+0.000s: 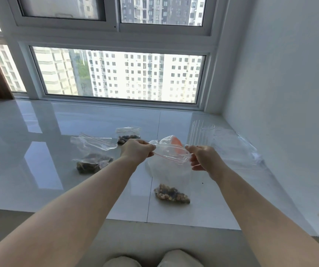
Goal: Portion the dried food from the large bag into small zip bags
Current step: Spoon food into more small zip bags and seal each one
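I hold a small clear zip bag (171, 170) with a red seal line upright above the white sill. My left hand (137, 150) pinches the left end of its top and my right hand (203, 158) pinches the right end. Brown dried food (171, 193) lies in the bag's bottom. Behind it stands a white bag with an orange patch (176, 141), partly hidden. To the left lies a larger clear zip bag (92, 157) holding dark dried food, its mouth open. Further back rests another small bag (128, 134) with dark food inside.
The white glossy sill (39, 151) runs up to a window (120, 74). A clear glass (201, 134) stands at the back right beside empty clear bags (237, 149). A white wall (289, 112) closes the right side. The sill's front edge lies near my knees.
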